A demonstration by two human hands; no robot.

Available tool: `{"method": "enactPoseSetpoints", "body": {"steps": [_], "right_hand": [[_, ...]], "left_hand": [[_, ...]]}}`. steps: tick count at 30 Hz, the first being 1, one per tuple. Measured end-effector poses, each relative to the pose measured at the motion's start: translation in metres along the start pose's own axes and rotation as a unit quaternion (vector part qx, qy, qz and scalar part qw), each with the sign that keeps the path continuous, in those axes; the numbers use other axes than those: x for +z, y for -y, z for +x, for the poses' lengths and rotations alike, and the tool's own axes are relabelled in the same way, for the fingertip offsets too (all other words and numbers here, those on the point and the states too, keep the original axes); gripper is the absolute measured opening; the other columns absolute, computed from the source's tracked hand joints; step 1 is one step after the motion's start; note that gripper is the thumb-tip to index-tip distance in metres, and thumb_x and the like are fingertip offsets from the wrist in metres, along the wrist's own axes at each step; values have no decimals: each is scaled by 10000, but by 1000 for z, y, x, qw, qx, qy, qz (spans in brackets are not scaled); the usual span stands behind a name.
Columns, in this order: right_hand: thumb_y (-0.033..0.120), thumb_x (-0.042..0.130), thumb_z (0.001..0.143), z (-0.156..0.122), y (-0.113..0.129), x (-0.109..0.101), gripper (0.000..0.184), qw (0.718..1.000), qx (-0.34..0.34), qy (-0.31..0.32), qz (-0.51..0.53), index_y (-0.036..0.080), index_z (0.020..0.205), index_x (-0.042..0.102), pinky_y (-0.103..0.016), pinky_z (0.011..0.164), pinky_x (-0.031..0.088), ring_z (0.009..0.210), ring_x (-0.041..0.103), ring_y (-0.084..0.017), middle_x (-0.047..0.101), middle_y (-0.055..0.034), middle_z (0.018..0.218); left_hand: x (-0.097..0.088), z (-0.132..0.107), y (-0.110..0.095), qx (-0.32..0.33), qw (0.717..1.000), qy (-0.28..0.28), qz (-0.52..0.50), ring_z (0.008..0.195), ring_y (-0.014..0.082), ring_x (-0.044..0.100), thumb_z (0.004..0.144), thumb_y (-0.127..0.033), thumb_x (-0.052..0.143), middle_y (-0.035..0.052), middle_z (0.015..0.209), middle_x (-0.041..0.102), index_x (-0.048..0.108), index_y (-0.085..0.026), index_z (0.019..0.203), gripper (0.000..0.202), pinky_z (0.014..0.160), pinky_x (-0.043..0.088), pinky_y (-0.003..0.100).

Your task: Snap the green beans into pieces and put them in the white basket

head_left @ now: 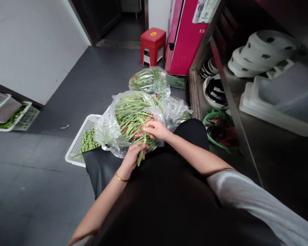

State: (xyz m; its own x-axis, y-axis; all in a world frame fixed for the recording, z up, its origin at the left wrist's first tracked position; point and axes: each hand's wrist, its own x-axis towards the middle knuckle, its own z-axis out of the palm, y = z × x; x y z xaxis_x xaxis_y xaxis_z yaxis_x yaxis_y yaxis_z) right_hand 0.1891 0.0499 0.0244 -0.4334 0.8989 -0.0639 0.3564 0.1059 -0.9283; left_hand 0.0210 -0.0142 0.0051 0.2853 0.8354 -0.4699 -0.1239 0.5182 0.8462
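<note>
the left hand (133, 154) grips a small bunch of green beans (140, 160); the right hand (156, 130) pinches a bean just above, before an open plastic bag (106, 128). shorter-looking pieces (88, 140) lie in a white basket (77, 139); judging by the well-filled bag, much remains.

hands (133, 155) (156, 131): 2 | red stool (153, 41): 1 | green basket (215, 111): 1

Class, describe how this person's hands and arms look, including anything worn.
Neither the left hand nor the right hand wears a glove. A thin gold-coloured bracelet circles the left wrist. The loose grey right sleeve ends near the elbow; only a bit of the left sleeve shows.
</note>
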Motion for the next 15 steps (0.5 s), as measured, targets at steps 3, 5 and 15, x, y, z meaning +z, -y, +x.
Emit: {"method": "enactPoseSetpoints", "body": {"steps": [3, 5, 15], "right_hand": [[366, 474, 871, -18, 19, 18, 232, 987, -151, -3, -62, 164, 783, 546, -251, 651, 444, 696, 561, -137, 586, -33, 693], [382, 511, 848, -30, 23, 26, 233, 983, -176, 22, -51, 166, 772, 554, -269, 695, 453, 751, 577, -150, 612, -54, 743], [472, 586, 766, -22, -17, 54, 354, 967, 141, 102, 185, 153, 631, 510, -201, 433, 385, 427, 531, -93, 560, 24, 533]], "left_hand": [[-4, 4, 3, 13, 997, -62, -50, 312, 71, 389, 676, -293, 612, -14, 382, 484, 558, -142, 558, 199, 336, 247, 186], [-8, 6, 2, 0, 992, -82, -100, 295, 66, 348, 659, -291, 603, -37, 370, 435, 503, -159, 523, 215, 323, 234, 192], [-3, 6, -4, 72, 993, -87, -38, 401, 59, 414, 670, -403, 719, -49, 490, 475, 543, -146, 668, 311, 396, 305, 175]]}}
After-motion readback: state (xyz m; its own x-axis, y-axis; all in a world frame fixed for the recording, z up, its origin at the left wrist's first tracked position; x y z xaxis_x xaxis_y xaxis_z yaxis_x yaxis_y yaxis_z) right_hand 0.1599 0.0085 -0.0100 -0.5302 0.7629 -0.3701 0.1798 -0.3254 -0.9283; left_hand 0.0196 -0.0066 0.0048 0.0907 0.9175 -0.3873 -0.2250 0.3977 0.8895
